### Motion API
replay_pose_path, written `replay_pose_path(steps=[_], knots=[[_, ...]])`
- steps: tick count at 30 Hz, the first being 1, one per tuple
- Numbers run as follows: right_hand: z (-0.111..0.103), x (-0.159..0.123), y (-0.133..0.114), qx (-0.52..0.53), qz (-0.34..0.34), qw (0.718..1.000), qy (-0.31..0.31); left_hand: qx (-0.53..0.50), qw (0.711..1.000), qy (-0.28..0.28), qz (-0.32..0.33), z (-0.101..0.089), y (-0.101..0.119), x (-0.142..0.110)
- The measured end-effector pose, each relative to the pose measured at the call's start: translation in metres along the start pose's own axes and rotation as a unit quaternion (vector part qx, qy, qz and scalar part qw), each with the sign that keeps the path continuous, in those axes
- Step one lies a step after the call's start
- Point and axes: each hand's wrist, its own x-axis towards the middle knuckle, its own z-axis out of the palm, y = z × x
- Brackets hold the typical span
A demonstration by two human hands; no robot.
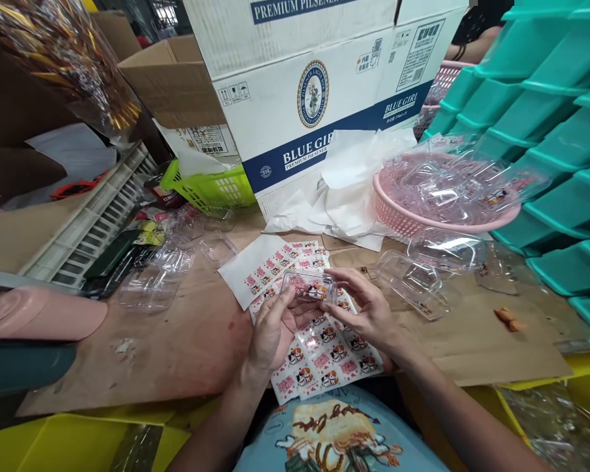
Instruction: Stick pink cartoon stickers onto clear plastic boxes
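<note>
Between my two hands is a small clear plastic box [309, 286] with a cat-and-pink-lettering sticker showing on it. My left hand [274, 324] grips its left end, thumb on top and fingers beneath. At the right end, my right hand [364, 305] pinches it between thumb and fingers. Below lie sheets of stickers [327, 357] printed with cats and pink lettering, partly covered by my hands. A paler sheet with a blank part [240, 265] pokes out at the upper left. Right of my right hand, an open clear plastic box [413, 288] rests on the cardboard.
A pink basket [403, 219] heaped with clear boxes stands at the right, before stacked teal bins [560, 151]. White backing papers [354, 190] lie against a large carton [275, 111]. Clear boxes [150, 288], a green basket [211, 187] and a pink cylindrical container [44, 313] are left.
</note>
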Motion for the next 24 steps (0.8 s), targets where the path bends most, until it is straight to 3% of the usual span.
replay_pose_path(steps=[5,9,12,15,19,24], knots=[[0.006,0.002,-0.012,0.091,0.061,0.991,-0.072,0.008,0.999,0.020,0.028,-0.002,-0.003,-0.001],[0.009,0.005,-0.017,0.224,0.131,0.959,-0.111,0.018,0.999,0.001,0.044,-0.001,-0.003,-0.001],[0.008,0.006,-0.018,0.273,0.162,0.943,-0.101,0.063,0.997,-0.019,0.039,-0.007,0.000,-0.004],[0.005,0.005,-0.017,0.276,0.159,0.946,-0.052,0.146,0.988,-0.012,0.041,-0.016,0.006,-0.009],[0.004,0.001,-0.012,0.272,0.126,0.954,-0.034,0.149,0.974,0.076,0.151,-0.018,0.013,-0.012],[0.009,-0.003,-0.008,0.250,0.093,0.963,-0.040,0.114,0.989,0.009,0.092,-0.014,0.013,-0.010]])
